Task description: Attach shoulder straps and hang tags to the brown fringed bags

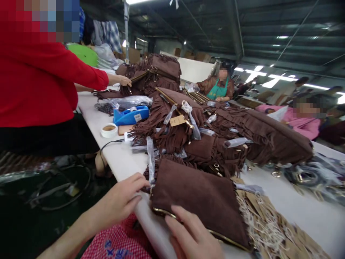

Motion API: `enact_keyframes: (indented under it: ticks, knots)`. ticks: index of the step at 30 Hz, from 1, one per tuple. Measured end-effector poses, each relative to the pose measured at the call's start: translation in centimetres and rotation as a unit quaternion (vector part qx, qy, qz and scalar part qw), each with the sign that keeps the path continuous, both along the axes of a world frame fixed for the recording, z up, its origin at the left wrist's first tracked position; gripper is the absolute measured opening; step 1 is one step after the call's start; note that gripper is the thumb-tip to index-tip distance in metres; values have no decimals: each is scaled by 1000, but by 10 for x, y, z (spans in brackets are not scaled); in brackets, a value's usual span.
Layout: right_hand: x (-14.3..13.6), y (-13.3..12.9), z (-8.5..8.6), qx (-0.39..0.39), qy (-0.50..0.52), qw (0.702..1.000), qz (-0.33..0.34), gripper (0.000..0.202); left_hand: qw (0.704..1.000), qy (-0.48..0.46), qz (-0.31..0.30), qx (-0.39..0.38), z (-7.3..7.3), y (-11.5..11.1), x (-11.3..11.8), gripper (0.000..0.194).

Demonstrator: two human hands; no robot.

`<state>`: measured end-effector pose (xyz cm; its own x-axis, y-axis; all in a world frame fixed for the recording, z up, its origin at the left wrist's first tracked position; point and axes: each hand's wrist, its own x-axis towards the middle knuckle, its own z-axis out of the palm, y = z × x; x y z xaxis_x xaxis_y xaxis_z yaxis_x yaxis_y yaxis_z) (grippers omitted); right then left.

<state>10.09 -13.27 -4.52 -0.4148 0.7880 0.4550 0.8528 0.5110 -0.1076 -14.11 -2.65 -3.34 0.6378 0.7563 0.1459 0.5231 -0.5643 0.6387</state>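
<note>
The brown suede bag (pixel 199 198) lies flat at the table (pixel 309 212) edge, at 6 o'clock from the heap of fringed bags (pixel 194 140). It looks soft, light and floppy, best taken by its stiffer zipper edge. The left hand (pixel 122 199) pinches the bag's left corner at 9 o'clock; the right hand (pixel 192 235) lies spread-fingered on the zipper edge.
</note>
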Motion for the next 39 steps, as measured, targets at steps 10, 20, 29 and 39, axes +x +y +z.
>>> enact_keyframes:
  ticks: [10,20,29,39]
  knots:
    - [14,74,42,67,-4,995,-70,31,991,-34,39,125,-19,13,28,40]
    - [29,76,62,-76,127,987,-66,23,981,40,19,191,0,30,61,16]
    - [135,-13,82,-257,37,930,-259,27,981,-18,11,191,-26,67,19,29]
    - [135,-58,11,-289,65,912,-283,33,965,19,-228,129,-3,-24,113,40]
